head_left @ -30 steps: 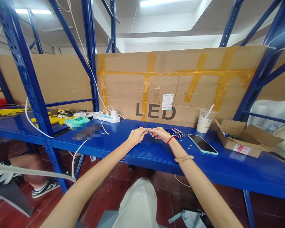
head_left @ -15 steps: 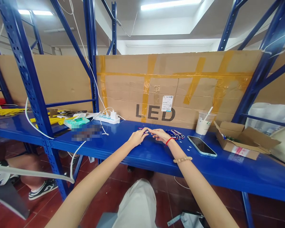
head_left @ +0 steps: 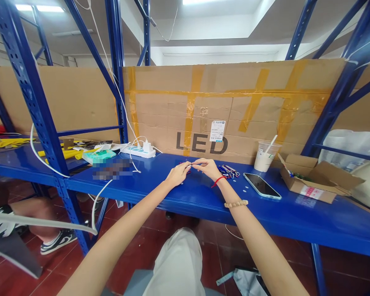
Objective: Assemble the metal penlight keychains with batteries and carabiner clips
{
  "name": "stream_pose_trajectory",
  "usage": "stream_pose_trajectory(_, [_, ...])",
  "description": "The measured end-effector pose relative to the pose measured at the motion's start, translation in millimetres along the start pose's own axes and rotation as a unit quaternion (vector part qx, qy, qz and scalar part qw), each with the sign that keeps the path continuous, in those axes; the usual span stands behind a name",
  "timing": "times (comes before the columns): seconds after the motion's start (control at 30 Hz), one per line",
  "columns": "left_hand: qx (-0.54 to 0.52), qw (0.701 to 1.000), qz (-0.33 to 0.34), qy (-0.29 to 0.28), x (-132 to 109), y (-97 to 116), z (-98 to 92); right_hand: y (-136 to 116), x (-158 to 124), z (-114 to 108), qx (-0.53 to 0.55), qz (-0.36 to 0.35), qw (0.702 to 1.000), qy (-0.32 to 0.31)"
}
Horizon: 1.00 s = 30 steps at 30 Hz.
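Observation:
My left hand (head_left: pixel 177 174) is closed over the blue worktop, its thumb and fingertips pinched on a small shiny metal piece. Most of that piece is hidden by the fingers. My right hand (head_left: pixel 207 167) meets it from the other side, thumb and forefinger pressed together at the same spot. A sliver of red and dark blue shows just under the fingertips. Beside my right hand lies a small pile of slim blue and red pieces with silver ends (head_left: pixel 230 172); their kind is too small to make out.
To the right are a phone (head_left: pixel 261 186), a plastic cup with a straw (head_left: pixel 266 156) and an open cardboard box (head_left: pixel 316 187). A white power strip (head_left: pixel 138 151) and green packet (head_left: pixel 99 156) stand left. Cardboard (head_left: pixel 160 111) walls the back. Another person's leg (head_left: pixel 33 209) shows lower left.
My right hand has lifted and arched, its fingertips now pinched together against my left fingertips. The small piece is more covered than before. The whole view has shifted slightly.

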<state>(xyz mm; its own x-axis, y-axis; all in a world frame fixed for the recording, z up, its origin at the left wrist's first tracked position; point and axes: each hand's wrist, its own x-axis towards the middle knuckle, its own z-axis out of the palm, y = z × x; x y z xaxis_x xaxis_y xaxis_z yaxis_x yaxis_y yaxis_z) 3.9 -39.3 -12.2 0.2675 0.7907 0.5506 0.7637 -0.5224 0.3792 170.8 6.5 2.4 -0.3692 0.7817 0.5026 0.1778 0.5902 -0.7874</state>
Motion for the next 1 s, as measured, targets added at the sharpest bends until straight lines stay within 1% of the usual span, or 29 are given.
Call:
stream_pose_trajectory(0.1, [0.009, 1.0, 0.017, -0.004, -0.5, 0.7, -0.4, 0.0, -0.5, -1.4, 0.003, -0.02, 1.0, 0.003])
stream_pose_trajectory(0.23, [0.024, 0.999, 0.02, -0.016, -0.3, -0.8, -0.7, 6.3, 0.6, -1.2, -0.01, -0.025, 1.0, 0.0])
stream_pose_trajectory(0.4, [0.023, 0.999, 0.022, -0.014, -0.4, -3.0, -0.9, 19.0, 3.0, -2.0, -0.074, -0.027, 0.997, 0.003])
stream_pose_trajectory(0.5, [0.018, 0.999, 0.023, -0.018, -1.4, -2.1, -2.2, 22.6, 3.0, -3.6, -0.111, -0.043, 0.993, -0.005])
stream_pose_trajectory(0.67, [0.012, 0.999, 0.019, -0.023, -3.8, 0.2, -4.5, 20.8, 0.2, -4.8, -0.126, -0.071, 0.989, -0.027])
stream_pose_trajectory(1.0, [-0.008, 0.999, 0.027, -0.032, -3.3, -5.9, -2.0, 18.3, -2.0, -2.8, -0.133, -0.073, 0.987, -0.043])
